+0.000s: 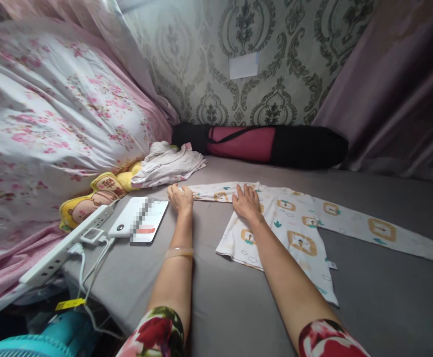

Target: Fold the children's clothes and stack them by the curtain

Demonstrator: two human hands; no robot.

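Note:
A white long-sleeved child's shirt (pixel 301 223) printed with orange lion faces lies spread on the grey bed sheet (pixel 209 297). Its left-hand sleeve stretches out toward my left hand (pixel 181 199), whose fingers are closed round the cuff end. My right hand (pixel 246 203) rests flat on the shirt where that sleeve meets the body, fingers extended. The other sleeve extends to the right with nothing touching it. A small tag sticks out from the shirt's side seam.
Left of my hand lie a phone (pixel 158 218) and a white device (pixel 129 218), beside a power strip (pixel 71 243) with cables. Crumpled white clothes (pixel 169 163) and a yellow plush cushion (pixel 86 201) sit behind. A black and maroon bag (pixel 246 144) lies along the wall. A teal fan (pixel 52 339) stands lower left.

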